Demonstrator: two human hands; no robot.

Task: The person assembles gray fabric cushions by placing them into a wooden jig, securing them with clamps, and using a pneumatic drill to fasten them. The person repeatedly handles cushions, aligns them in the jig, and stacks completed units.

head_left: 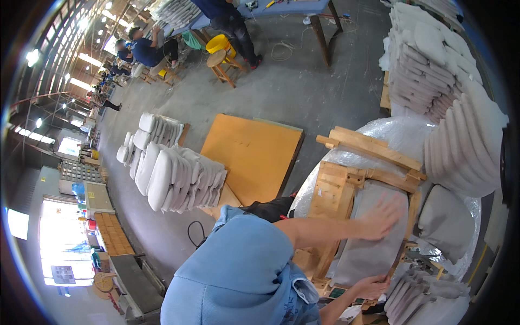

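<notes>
A grey fabric-covered padded panel (368,233) lies within a light wooden frame (338,187) on the right side of the head view. My left hand (381,215) is spread over the upper part of the panel, palm toward the fabric; its fingers are slightly smeared by motion. At the panel's lower edge, my right hand (371,287) has its fingers bent at the border of panel and frame, partly hidden. Another grey padded panel (447,222) rests on clear plastic wrap (466,260) just right of the frame.
Tall stacks of pale pads (433,70) stand at upper right, and more pads (428,295) lie at lower right. An orange-topped board (249,157) lies left of the frame, beside wrapped pads (179,176). Farther off are a wooden stool (219,60), a blue-topped table (287,7) and several people.
</notes>
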